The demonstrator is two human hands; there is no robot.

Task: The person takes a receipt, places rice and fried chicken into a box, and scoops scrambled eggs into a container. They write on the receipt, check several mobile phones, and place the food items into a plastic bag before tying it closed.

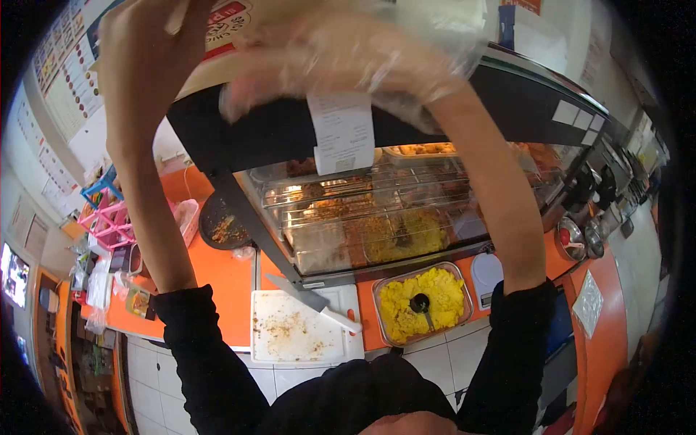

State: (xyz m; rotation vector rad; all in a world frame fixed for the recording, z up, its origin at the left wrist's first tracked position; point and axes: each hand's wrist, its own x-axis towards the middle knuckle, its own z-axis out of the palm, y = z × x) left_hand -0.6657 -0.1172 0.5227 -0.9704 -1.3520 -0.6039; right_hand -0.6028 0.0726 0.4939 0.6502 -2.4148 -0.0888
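Both arms reach up over a heated glass display case (377,217). My left hand (156,29) is at the top left edge, beside a paper bag with red print (230,25); its fingertips are hidden. My right hand (341,61) stretches leftward across the case top, smeared by motion, with clear crinkled plastic (428,80) around it. What its fingers do cannot be made out. Just below it, a printed receipt (342,134) hangs over the case's black front edge.
Below the case, a knife (319,304) lies on a white cutting board (290,333) with crumbs. Beside it is a tray of yellow food (395,297) with a black scoop. A black pan (221,225), pink basket (109,217) and metal bowls (570,235) stand at the sides.
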